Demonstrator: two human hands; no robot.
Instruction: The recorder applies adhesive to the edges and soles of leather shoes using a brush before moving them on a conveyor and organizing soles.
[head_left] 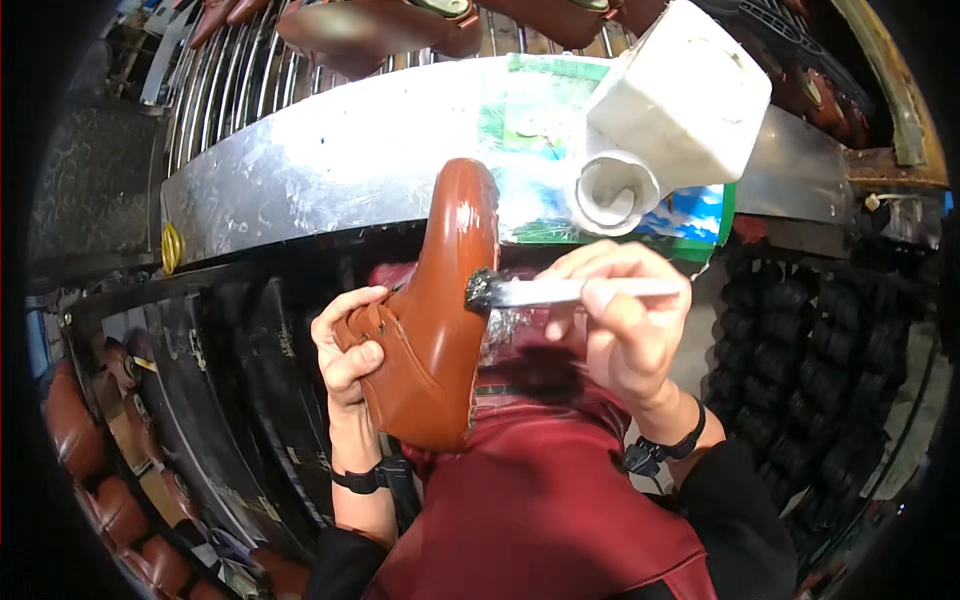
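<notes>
A glossy brown leather shoe upper [445,270], without a visible outsole, is held on its side with the toe pointing away from me. My left hand [350,350] grips it at the ankle opening, thumb against the leather and fingers around the collar. Between the thumb and fingers of my right hand [635,320] is a white-handled brush [540,292]. The brush's dark bristles [482,289] touch the bottom edge of the shoe on its right side. Most of the underside faces away from view.
Ahead is a metal bench [330,150] with a green and blue sheet. A white cup [613,192] stands there beside a white plastic container [690,90]. Brown shoes [375,30] lie on a roller rack [225,90] beyond. Stacked black soles [800,350] are at right, more brown shoes [130,510] at left.
</notes>
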